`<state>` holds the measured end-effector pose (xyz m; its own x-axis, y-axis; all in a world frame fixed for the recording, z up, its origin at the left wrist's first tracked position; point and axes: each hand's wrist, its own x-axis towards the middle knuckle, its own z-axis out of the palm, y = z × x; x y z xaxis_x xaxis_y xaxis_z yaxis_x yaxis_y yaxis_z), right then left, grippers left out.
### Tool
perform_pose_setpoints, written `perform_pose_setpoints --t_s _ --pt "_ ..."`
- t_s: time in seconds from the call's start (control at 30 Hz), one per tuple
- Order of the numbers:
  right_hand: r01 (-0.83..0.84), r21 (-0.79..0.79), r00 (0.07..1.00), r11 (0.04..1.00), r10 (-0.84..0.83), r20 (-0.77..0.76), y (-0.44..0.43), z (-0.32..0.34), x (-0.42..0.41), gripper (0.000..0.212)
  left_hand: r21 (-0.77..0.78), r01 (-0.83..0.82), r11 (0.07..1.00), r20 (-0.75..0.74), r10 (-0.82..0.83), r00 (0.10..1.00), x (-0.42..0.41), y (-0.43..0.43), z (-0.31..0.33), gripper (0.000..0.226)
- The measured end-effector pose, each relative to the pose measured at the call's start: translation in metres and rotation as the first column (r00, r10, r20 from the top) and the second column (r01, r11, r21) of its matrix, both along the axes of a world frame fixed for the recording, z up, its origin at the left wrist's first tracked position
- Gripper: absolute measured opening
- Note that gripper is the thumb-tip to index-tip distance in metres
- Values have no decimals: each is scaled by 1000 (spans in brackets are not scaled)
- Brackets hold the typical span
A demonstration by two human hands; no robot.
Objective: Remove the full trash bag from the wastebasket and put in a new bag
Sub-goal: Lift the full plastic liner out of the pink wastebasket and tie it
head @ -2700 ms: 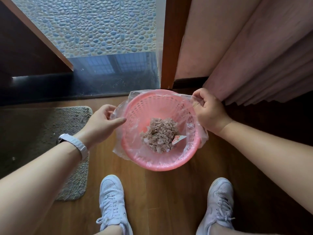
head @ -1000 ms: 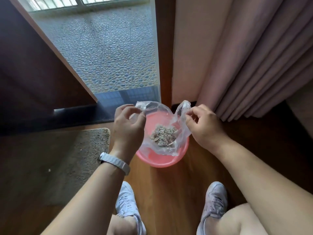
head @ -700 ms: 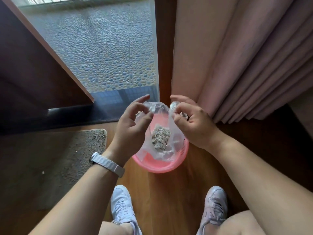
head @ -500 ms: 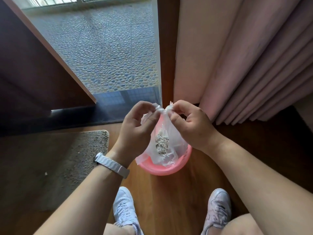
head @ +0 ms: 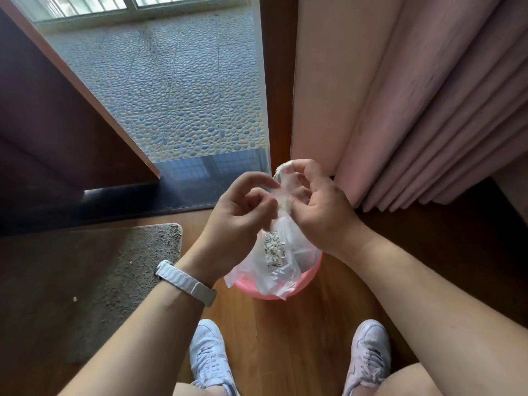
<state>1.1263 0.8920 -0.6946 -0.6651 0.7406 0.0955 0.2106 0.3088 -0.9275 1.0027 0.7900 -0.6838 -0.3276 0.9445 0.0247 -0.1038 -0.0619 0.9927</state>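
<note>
At the far edge of the wooden floor [head: 285, 338], where the boards meet the dark sill of a glass door [head: 185, 95] and a pink curtain [head: 428, 110] hangs, the pink wastebasket [head: 310, 277] stands between the person's two white shoes [head: 208, 355] and the sill. The clear trash bag [head: 285, 247] has been drawn up out of it: its rim no longer wraps the basket's lip, and its mouth is gathered into a thin twisted neck held above the basket. A clump of pale scraps [head: 274, 248] sags in the bag's belly. Whether the bottom of the bag rests in the basket or hangs just clear of it cannot be told.

The left hand [head: 240, 215], with a white strap [head: 185, 282] on its wrist, has its fingers [head: 257, 178] curled in and pinching the neck. The right hand [head: 320, 212] has its fingers [head: 303, 170] bent round the looped top of the plastic. Both are holding the bag; neither is spread wide.

By the look of it, the work is at the tying stage: the liner is freed and bunched, and a knot seems to be forming but not yet pulled tight. Left to do: cinch the knot, lift the bag away, and fit a fresh one. No new bag is in view. A grey mat [head: 114, 281] lies towards the floor's left edge.
</note>
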Motion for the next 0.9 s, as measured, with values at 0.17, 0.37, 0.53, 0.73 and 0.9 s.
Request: perform_pose_setpoints --t_s 0.17,0.37,0.53,0.73,0.9 --pt "-216 -54 976 975 214 -36 -3 1 0 41 -127 -19 992 128 35 991 -1 6 -2 43" --pt "-224 11 974 975 224 -16 1 5 0 32 -163 -66 984 124 87 988 -9 8 -15 22" --pt "-130 -61 987 990 123 -102 3 2 -1 11 -121 -58 991 297 92 950 -8 10 -14 4" --pt "-39 -15 998 999 39 -59 5 -1 -2 4 -93 -95 991 291 118 949 -6 13 -19 10" --pt "47 46 999 998 -47 6 6 -1 -2 4 -96 -84 992 315 110 943 -3 13 -16 15"
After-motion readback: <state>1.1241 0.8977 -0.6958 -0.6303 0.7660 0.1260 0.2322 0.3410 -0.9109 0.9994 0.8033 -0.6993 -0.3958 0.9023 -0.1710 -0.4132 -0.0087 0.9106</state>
